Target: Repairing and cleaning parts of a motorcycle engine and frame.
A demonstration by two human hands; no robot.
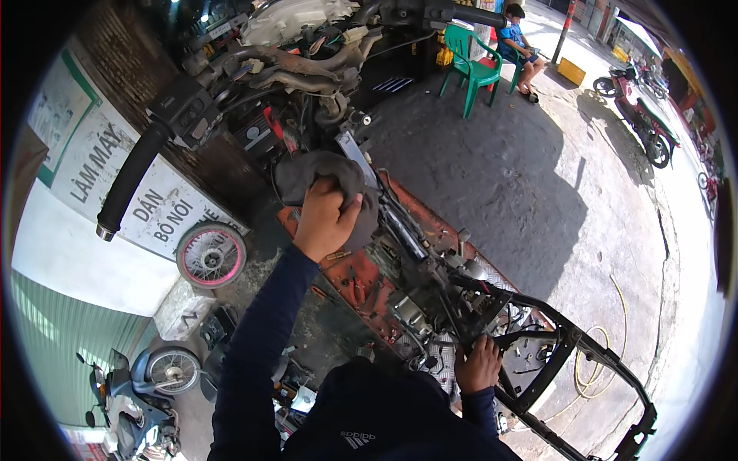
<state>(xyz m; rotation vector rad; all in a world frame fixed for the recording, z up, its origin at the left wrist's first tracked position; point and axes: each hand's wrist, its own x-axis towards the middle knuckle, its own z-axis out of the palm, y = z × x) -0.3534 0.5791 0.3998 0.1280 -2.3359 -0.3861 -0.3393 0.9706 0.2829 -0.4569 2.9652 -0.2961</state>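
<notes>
My left hand [328,219] is closed on a dark grey cloth [307,173] against the upright front tube [411,234] of a stripped motorbike, below the handlebar with its black grip [133,177] and bundled hoses [296,65]. My right hand [478,363] has its fingers curled on the black rear frame [565,349]; how fully it grips is hard to see. Under the bike, an orange lift platform [357,288] carries pliers and small metal parts.
A seated person [515,46] and green plastic chair [469,69] are at the top right, near a parked motorbike [646,123]. A pink-rimmed wheel [211,257] leans at left above a scooter [131,407]. A yellow hose [592,376] lies on the ground at right.
</notes>
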